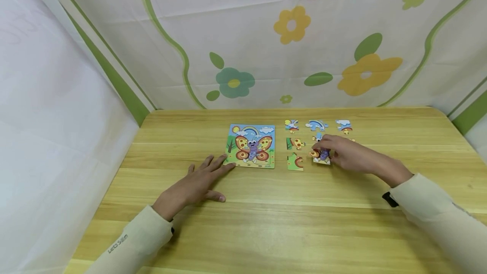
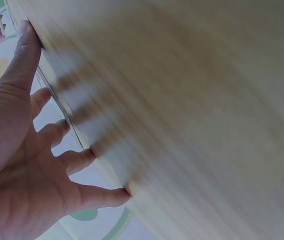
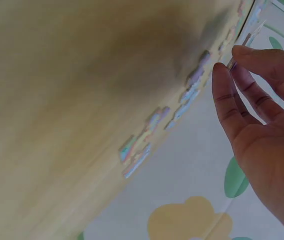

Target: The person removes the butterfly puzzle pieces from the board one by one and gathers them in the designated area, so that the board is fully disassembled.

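Note:
My right hand pinches a jigsaw piece with part of a purple butterfly on it. Seen from the right wrist, that piece is edge-on between thumb and fingertips, raised off the table. Fingers spread, my left hand rests on the table, its fingertips at the lower left corner of a square butterfly picture board. In the left wrist view the fingertips touch the wood. Around the right hand lie loose pieces, among them a green corner piece and a rainbow piece; the hand partly covers others.
The wooden table carries the board, with loose pieces spaced in rows to its right, such as a sun piece and a cloud piece. A white cloth with printed flowers hangs behind, and another white sheet at left.

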The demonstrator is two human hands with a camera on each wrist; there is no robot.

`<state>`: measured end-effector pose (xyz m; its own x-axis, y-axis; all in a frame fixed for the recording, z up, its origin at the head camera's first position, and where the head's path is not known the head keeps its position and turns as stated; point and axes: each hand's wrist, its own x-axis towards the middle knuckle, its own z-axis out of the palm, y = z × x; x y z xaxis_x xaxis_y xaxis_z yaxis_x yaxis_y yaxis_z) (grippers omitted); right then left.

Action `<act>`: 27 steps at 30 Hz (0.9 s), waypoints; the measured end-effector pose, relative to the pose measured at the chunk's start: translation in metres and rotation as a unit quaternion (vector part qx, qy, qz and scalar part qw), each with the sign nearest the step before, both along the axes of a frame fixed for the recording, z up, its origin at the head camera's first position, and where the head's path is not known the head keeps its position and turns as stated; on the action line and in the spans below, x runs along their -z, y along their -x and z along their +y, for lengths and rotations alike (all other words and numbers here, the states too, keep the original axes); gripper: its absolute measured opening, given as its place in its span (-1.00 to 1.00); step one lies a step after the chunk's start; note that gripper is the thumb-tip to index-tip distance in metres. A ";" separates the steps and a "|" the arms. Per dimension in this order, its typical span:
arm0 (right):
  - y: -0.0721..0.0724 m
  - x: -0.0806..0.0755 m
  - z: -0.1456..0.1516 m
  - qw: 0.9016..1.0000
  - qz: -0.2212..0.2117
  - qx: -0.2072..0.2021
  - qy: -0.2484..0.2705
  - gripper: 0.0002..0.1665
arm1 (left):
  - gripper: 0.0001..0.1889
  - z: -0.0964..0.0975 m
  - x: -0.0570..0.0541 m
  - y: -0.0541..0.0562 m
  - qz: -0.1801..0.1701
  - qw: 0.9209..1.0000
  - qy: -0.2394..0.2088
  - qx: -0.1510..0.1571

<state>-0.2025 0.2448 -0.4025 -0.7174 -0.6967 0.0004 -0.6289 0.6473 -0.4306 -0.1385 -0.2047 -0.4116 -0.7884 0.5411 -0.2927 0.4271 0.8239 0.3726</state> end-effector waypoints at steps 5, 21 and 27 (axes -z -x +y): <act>-0.004 0.008 0.004 1.000 0.011 -0.009 0.004 -0.42 | -0.03 0.000 -0.001 0.000 0.000 1.000 0.002 0.000; -0.007 0.016 0.007 1.000 -0.007 -0.002 -0.009 -0.43 | -0.04 0.001 -0.001 -0.001 0.001 1.000 -0.001 0.001; -0.008 0.016 0.007 1.000 -0.003 -0.005 -0.009 -0.45 | -0.04 0.001 -0.002 -0.001 -0.002 1.000 -0.002 -0.002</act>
<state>-0.1949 0.2517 -0.4187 -0.7101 -0.7039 -0.0170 -0.6326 0.6484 -0.4235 -0.1371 -0.2036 -0.4093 -0.7891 0.5400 -0.2928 0.4234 0.8235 0.3777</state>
